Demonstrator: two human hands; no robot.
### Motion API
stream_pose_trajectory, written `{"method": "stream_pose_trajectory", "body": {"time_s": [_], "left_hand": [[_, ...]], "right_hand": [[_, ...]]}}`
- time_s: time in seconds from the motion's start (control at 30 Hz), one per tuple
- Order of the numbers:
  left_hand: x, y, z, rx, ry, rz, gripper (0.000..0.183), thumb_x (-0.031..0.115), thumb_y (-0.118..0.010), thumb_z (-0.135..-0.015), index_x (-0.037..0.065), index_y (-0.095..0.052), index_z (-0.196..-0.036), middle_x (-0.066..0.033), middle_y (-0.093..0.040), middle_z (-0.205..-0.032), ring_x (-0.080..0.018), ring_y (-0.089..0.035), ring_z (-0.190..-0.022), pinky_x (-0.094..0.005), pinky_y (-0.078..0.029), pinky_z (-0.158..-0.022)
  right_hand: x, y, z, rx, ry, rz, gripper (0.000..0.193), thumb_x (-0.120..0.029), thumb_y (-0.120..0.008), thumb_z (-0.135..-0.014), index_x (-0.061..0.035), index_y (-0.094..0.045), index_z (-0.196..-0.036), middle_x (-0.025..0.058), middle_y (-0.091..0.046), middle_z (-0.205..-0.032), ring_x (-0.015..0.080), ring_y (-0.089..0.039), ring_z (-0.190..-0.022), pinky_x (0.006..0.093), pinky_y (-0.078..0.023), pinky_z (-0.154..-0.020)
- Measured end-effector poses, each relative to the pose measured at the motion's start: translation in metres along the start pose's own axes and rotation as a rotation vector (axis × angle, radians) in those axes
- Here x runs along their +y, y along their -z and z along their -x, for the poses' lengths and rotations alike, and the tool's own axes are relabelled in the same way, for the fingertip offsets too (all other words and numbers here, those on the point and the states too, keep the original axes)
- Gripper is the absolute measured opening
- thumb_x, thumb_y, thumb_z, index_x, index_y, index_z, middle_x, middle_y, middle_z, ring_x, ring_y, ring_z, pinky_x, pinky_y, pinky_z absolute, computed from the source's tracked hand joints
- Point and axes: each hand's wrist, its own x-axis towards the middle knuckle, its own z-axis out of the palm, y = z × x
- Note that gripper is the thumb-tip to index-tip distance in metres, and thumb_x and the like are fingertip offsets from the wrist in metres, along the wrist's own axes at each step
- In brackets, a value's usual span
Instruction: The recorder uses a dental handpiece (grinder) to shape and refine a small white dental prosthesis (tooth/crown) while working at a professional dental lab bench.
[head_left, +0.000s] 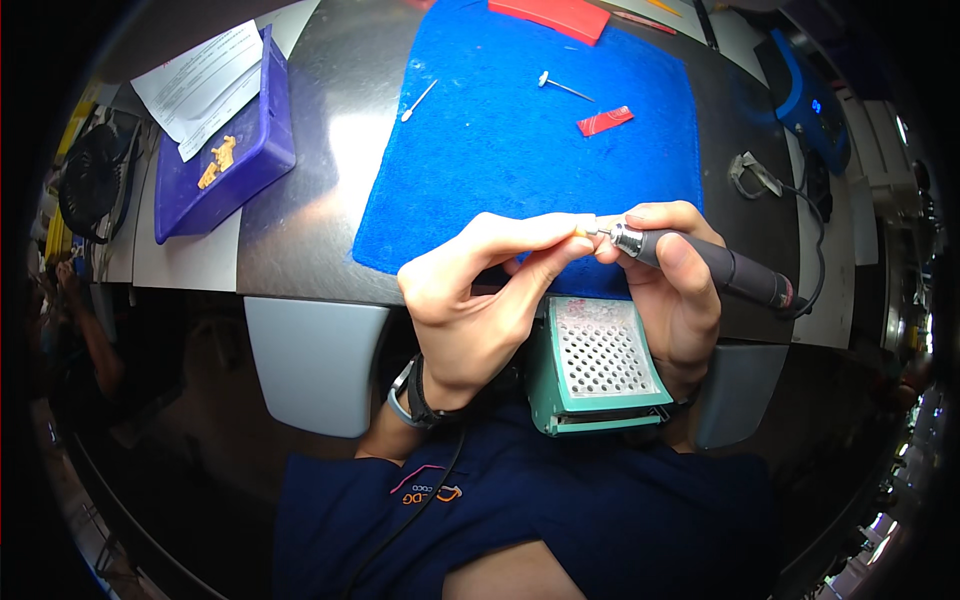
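My right hand [672,270] is wrapped round a dark grey rotary handpiece [735,272] with a silver collar, its cable running off to the right. A short metal bit [601,232] sticks out of the collar toward my left fingertips. My left hand [495,290] is closed in a pinch right at that bit. What its thumb and finger hold is mostly hidden and too small to name. Both hands are over the near edge of a blue cloth [500,160], above a green box with a perforated metal top [603,350].
On the cloth lie a thin white-tipped tool bit [420,101], a disc-headed bit [568,87], a red strip [605,121] and a red block [550,16]. At left, a purple tray [225,203] bears paper [207,82] and yellowish pieces [217,162]. A blue control unit [812,105] stands right.
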Motion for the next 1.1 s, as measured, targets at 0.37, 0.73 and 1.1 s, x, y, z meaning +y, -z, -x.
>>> {"method": "stream_pose_trajectory", "body": {"time_s": [0.37,0.73,1.1], "left_hand": [[-0.0008,0.0008,0.0007,-0.010,0.024,-0.002,0.017,-0.013,-0.073,-0.085,-0.006,-0.065,-0.097,-0.0197,-0.075,-0.095,-0.0235,-0.075,-0.090,-0.0318,-0.061,-0.083],[-0.0001,0.0003,0.0011,0.002,0.067,0.038,0.017,-0.013,-0.074,-0.084,-0.006,-0.065,-0.096,-0.0202,-0.075,-0.095,-0.0241,-0.075,-0.091,-0.0323,-0.061,-0.082],[0.0015,0.0013,0.0002,-0.010,0.050,0.038,0.017,-0.013,-0.073,-0.085,-0.006,-0.064,-0.097,-0.0208,-0.075,-0.096,-0.0247,-0.075,-0.092,-0.0327,-0.061,-0.084]], "right_hand": [[0.0006,0.0006,-0.0002,-0.007,-0.014,-0.026,0.032,-0.013,-0.055,-0.095,0.0122,-0.060,-0.115,0.0269,-0.069,-0.101,0.0287,-0.069,-0.098,0.0409,-0.052,-0.096],[-0.0002,0.0026,0.0008,-0.025,0.008,-0.006,0.033,-0.014,-0.056,-0.095,0.0119,-0.061,-0.115,0.0259,-0.069,-0.100,0.0293,-0.069,-0.098,0.0412,-0.052,-0.096],[-0.0001,0.0017,0.0002,-0.008,-0.027,-0.035,0.033,-0.014,-0.056,-0.095,0.0119,-0.061,-0.114,0.0262,-0.069,-0.100,0.0292,-0.069,-0.098,0.0410,-0.052,-0.095]]}}
